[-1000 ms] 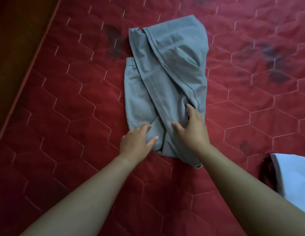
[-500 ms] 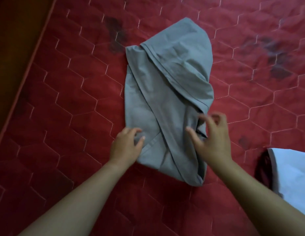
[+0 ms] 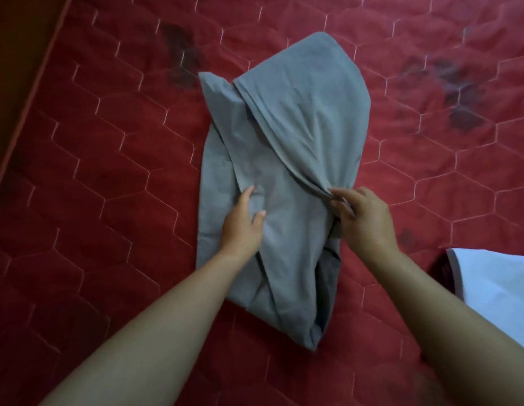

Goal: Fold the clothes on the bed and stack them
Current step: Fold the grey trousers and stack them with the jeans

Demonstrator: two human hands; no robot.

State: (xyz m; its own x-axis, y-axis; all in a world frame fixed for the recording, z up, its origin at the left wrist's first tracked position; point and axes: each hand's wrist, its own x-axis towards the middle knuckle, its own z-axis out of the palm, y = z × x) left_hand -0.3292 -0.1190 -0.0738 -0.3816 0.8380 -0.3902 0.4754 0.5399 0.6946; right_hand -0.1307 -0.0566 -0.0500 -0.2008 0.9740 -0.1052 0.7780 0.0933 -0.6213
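While spread mid red quilted mattress (image 3: 93, 171), grey garment (image 3: 287, 148) lies part-folded under both hands.
Mattress w/ hexagon stitching + dark blotches; white cloth (image 3: 495, 282) at right edge, apart from garment. Left hand (image 3: 243, 224) flat on garment's lower left, fingers straight and near together, pressing down. Right hand (image 3: 366, 221) at garment's right side, fingertips (image 3: 341, 200) curled, pinching a gathered fold.
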